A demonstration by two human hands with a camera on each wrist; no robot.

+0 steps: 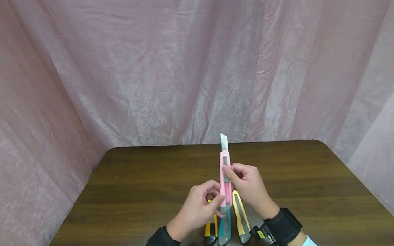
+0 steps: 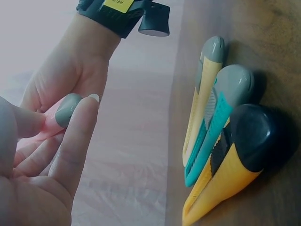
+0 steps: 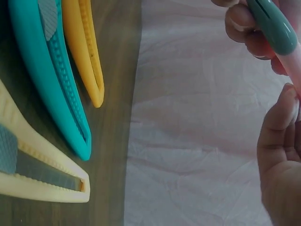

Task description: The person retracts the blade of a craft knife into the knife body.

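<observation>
A pink utility knife [image 1: 228, 195] is held upright over the table, its blade [image 1: 224, 141] extended from the top. My left hand [image 1: 199, 205] pinches it near the grey bottom end [image 2: 69, 110], between thumb and fingers. Higher up, my right hand [image 1: 249, 182] grips the same knife, with the thumb lying on the front by the grey slider. Below the hands, three more utility knives lie side by side: a yellow one with a black end [image 2: 256, 136], a teal one [image 2: 210, 125] and a pale yellow one [image 2: 207, 80]. The left hand partly covers the yellow one in the head view.
The knives lie on a brown wooden table [image 1: 134, 177] with rounded far corners. Pinkish curtains [image 1: 162, 70] hang behind it and at both sides. Each wrist wears a black strap with a small camera, and the straps [image 1: 283, 227] sit close to the lying knives.
</observation>
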